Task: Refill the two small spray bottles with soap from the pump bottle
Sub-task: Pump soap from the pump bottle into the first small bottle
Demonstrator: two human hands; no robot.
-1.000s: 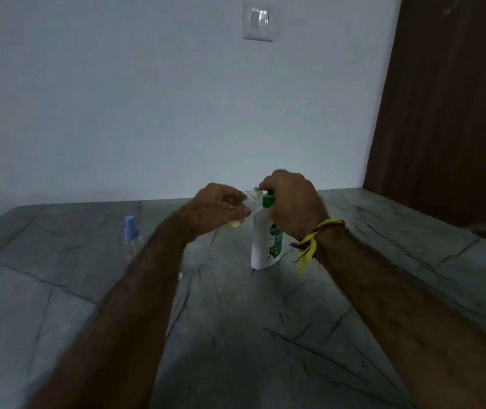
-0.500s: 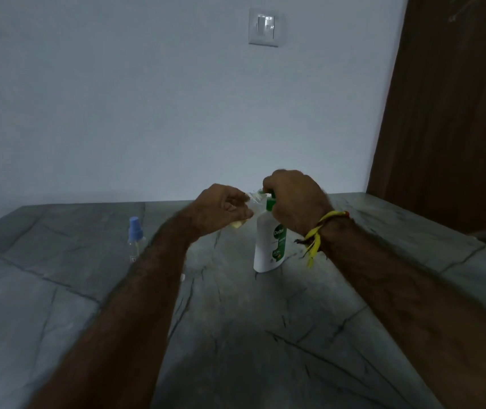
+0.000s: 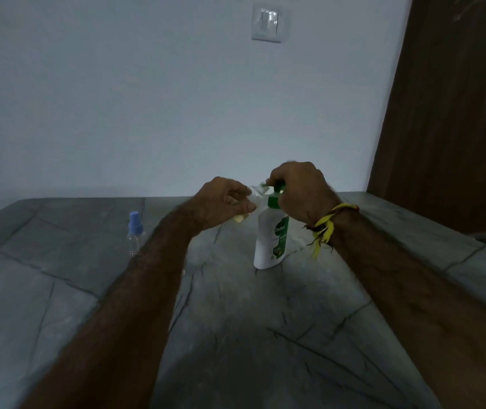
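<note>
Head view showed a grey stone-patterned table (image 3: 235, 335), smooth and matte with dark crack-like veins, under dim light. One white plastic pump bottle with a green pump head and green label (image 3: 271, 240) stood upright near the table's middle. The right hand (image 3: 300, 190) sat curled over the pump head, fingers wrapped round it, hiding most of the top. The left hand (image 3: 221, 202) pinched a small clear plastic spray bottle (image 3: 255, 193), tilted so its open mouth met the pump spout; most of its body was hidden behind the fingers, with a pale yellowish patch showing below the thumb. How full it was could not be made out. A second small clear spray bottle with a blue cap (image 3: 134, 234) stood upright well to the left, partly cut off by the left forearm. One yellow thread wristband (image 3: 328, 222) with loose frayed ends circled the right wrist. One white wall switch (image 3: 268, 22) hung above; a dark brown wooden door (image 3: 457, 113) filled the right edge.
</note>
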